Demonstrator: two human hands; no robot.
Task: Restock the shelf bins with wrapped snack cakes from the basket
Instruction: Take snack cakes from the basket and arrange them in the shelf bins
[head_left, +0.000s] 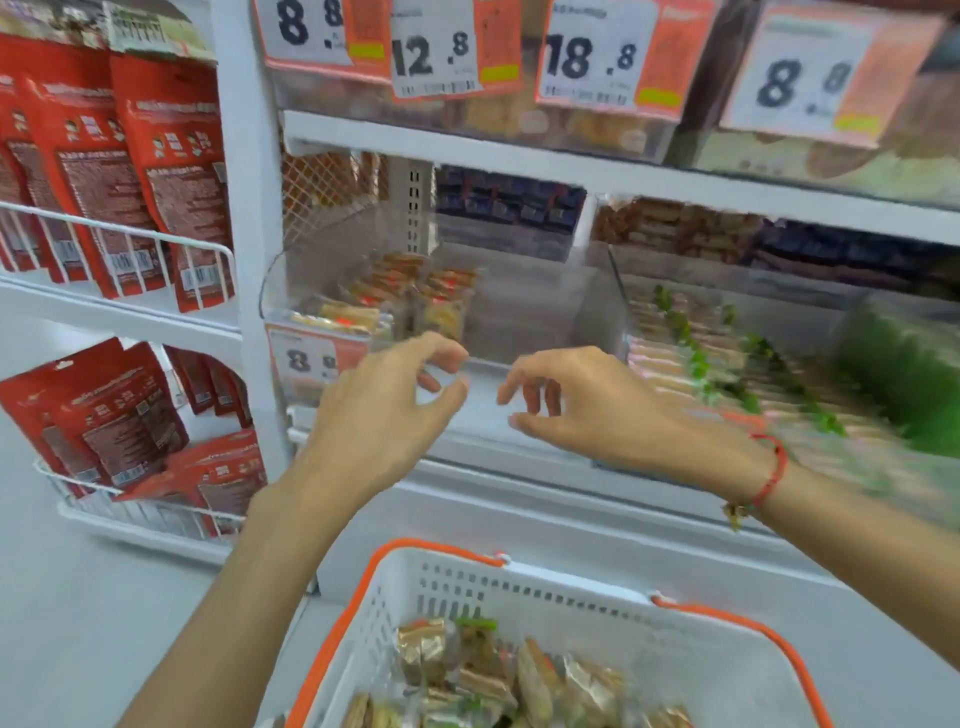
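A clear plastic shelf bin (519, 322) stands at mid shelf, with several wrapped snack cakes (410, 296) stacked in its left part and its right part bare. My left hand (384, 410) and my right hand (597, 405) hover side by side just in front of the bin's front edge, fingers loosely curled, holding nothing. Below them sits a white basket (519, 587) with orange handles, and in it lie several wrapped snack cakes (498, 675).
To the right, another clear bin (737, 358) holds pink and green wrapped snacks. Red pouches (130, 171) hang on wire racks at the left. Price tags (436, 52) hang from the upper shelf. A red string bracelet (771, 473) circles my right wrist.
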